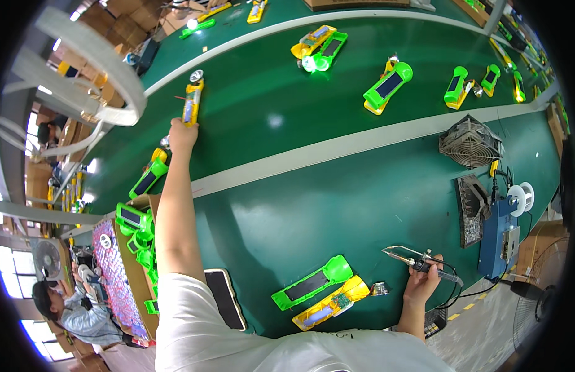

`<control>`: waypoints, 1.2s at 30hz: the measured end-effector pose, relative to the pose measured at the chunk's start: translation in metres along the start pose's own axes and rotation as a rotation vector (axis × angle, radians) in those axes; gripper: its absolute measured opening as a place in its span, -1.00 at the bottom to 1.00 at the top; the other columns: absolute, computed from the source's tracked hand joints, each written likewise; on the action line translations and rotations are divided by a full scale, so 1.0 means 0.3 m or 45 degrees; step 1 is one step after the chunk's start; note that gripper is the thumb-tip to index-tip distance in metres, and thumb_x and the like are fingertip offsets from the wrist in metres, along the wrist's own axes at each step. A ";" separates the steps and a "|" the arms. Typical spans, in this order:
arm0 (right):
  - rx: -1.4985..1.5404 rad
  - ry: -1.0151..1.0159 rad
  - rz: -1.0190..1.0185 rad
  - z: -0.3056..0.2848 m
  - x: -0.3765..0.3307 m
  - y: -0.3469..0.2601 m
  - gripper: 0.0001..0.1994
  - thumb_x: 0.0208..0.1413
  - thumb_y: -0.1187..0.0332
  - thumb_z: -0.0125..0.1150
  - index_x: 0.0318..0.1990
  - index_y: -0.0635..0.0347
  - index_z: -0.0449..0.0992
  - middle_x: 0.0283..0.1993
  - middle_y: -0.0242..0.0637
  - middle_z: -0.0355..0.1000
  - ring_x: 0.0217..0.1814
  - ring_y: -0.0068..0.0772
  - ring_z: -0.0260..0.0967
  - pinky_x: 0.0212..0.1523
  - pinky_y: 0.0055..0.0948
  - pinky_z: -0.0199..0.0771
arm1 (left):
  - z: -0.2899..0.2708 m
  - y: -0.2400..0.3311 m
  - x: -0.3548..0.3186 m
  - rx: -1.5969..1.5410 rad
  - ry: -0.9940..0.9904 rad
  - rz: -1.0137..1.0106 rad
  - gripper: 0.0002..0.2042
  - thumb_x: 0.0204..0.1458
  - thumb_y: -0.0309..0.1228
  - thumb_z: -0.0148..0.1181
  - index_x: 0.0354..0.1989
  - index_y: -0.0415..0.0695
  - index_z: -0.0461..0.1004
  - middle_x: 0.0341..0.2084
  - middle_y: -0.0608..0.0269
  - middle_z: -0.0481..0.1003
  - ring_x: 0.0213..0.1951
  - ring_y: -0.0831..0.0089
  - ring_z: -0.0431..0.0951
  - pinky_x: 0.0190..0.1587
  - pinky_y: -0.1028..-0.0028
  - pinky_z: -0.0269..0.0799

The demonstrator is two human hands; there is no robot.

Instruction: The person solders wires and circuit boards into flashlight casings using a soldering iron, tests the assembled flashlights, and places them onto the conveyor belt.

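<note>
The left hand (pixel 183 132) was stretched out to the far left, past the pale rail (pixel 318 152), its grip narrow around the near end of a yellow torch half (pixel 191 108), with the reflector (pixel 196 75) at the far end. A thin red wire (pixel 181 97) stuck out to its left; dragging the piece over the rail could have snagged or torn it. Held at one end only, the piece might also have tipped.

The right hand (pixel 422 284), near right, had its grip closed about a soldering iron (pixel 418 265), tip pointing left above the surface (pixel 337 217). The likelier harm lay there: a careless turn of the wrist, perhaps with the eyes on the far hand, could have brought the tip, if hot, against the green shell (pixel 309 285) or yellow housing (pixel 318 315) to its left, scarring the plastic. The black cable (pixel 479 289) might have tugged the iron askew.
</note>
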State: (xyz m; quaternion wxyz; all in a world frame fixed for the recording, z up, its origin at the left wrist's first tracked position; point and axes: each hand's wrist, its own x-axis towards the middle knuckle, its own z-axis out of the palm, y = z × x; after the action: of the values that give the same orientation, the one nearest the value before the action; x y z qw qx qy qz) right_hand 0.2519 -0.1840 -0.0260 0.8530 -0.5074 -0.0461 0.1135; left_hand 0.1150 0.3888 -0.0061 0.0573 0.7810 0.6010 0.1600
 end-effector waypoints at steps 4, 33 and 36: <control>0.003 -0.009 0.058 0.012 0.009 0.002 -0.80 0.09 0.26 -0.01 -0.40 0.21 0.28 -0.68 -0.49 0.09 -0.74 -0.73 -0.04 -0.60 -0.64 0.17 | -0.073 0.017 -0.112 -0.173 -0.110 0.003 -0.36 -0.31 -0.24 0.36 -0.07 -0.33 0.25 -0.23 -0.14 0.44 -0.14 0.09 0.46 -0.11 0.34 0.37; -0.067 -0.286 0.049 0.010 0.018 0.029 -0.81 0.16 0.26 -0.05 -0.30 0.21 0.30 -0.66 -0.47 0.09 -0.66 -0.67 -0.03 -0.44 -0.58 0.20 | -0.465 -0.098 -1.350 -0.335 -0.075 0.393 -0.53 -0.24 -0.55 0.18 -0.05 -0.17 0.28 -0.02 0.04 0.29 0.08 0.08 0.24 0.07 0.21 0.15; -0.085 -0.250 0.018 0.006 0.015 0.026 -0.80 0.18 0.29 -0.12 -0.29 0.25 0.30 -0.63 -0.47 0.08 -0.65 -0.69 -0.03 -0.48 -0.60 0.12 | -0.578 -0.230 -1.309 -0.105 0.062 0.275 -0.59 -0.20 -0.53 0.14 -0.07 -0.18 0.31 -0.08 0.07 0.34 -0.04 0.14 0.34 -0.05 0.21 0.25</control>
State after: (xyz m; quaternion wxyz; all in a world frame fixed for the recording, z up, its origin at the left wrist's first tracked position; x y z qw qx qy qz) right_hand 0.2548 -0.1779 -0.0321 0.8262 -0.5222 -0.1298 0.1672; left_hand -0.0928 0.0140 0.0667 0.0572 0.8340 0.5075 0.2089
